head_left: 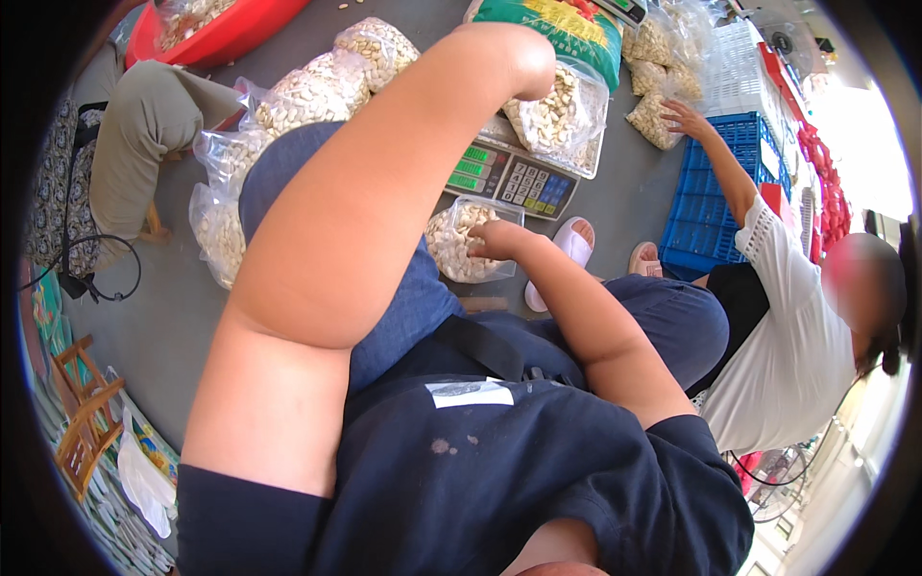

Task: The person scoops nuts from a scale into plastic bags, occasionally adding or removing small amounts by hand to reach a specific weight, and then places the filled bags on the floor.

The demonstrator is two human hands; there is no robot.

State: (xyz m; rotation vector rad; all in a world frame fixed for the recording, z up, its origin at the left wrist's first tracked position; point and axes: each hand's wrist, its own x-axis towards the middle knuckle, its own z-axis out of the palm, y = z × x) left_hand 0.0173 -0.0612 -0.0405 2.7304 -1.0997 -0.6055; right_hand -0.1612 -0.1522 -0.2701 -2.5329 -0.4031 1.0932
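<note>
My left hand (533, 67) reaches over a clear bag of pale, bean-like pieces (555, 113); its fingers are hidden behind the bent wrist. That bag lies on the metal pan of a digital scale (514, 178) with green lit displays and a keypad. My right hand (495, 240) is down in another clear open bag of the same pale pieces (453, 242), just in front of the scale. Its fingers are bent and bunched among the pieces, and whatever they grip cannot be made out.
Filled clear bags (312, 96) stand left of the scale. A red basin (206, 34) is at the far left, a green sack (567, 34) behind. At right, a co-worker's hand (684, 120) touches a filled bag beside a blue crate (715, 192). Another person's leg (144, 144) shows at left.
</note>
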